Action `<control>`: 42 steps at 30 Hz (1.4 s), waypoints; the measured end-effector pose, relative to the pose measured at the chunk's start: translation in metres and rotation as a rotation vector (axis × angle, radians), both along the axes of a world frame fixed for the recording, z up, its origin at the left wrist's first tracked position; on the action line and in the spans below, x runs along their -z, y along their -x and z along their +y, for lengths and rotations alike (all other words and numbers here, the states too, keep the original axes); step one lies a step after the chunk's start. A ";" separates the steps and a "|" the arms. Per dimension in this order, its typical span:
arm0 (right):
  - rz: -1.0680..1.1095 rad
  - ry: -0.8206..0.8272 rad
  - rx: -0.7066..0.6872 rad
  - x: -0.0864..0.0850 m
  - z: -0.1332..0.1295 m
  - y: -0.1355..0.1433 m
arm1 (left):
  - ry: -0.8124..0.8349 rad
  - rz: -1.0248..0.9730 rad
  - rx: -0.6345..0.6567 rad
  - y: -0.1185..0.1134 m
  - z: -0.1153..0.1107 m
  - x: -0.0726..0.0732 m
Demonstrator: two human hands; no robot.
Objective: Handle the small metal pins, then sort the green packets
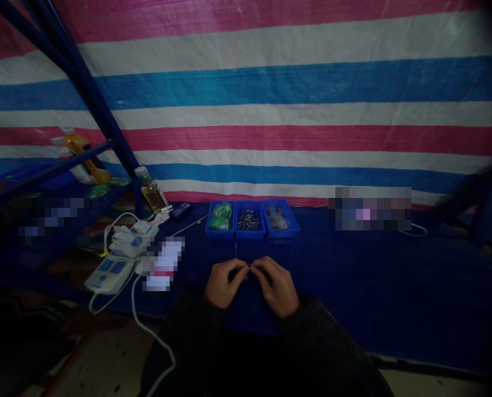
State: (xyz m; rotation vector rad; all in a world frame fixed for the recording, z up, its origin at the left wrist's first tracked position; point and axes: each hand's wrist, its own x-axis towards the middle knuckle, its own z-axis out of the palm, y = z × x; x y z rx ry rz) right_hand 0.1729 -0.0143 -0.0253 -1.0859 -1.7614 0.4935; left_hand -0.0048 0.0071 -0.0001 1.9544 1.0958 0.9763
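My left hand point(226, 281) and my right hand point(277, 286) meet above the blue table, fingertips pinched close together. Between them is a small thin piece point(250, 268), too small to make out. Just beyond my left hand a thin dark rod point(236, 250) points towards the bins. Three blue bins stand side by side behind the hands: the left bin point(221, 234) holds green bags, the middle bin point(250, 234) holds many small metal pieces, and the right bin point(282, 233) holds clear bags with brownish contents.
At the left lie a white power strip point(107, 275) with cables and a blurred phone point(165, 264). A bottle point(152, 191) stands behind them, near a blue metal frame point(101, 113). A pixelated object point(369, 209) is at the back right. Striped sheeting point(270, 138) hangs behind.
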 end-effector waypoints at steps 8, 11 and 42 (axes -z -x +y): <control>-0.004 0.007 0.027 -0.001 0.001 -0.001 | -0.001 0.009 0.008 0.001 0.000 0.000; 0.012 0.013 0.016 0.000 0.000 0.000 | -0.007 0.004 -0.003 0.001 0.000 0.001; 0.039 0.069 0.083 -0.003 -0.002 -0.001 | -0.004 0.006 -0.064 0.001 0.000 -0.001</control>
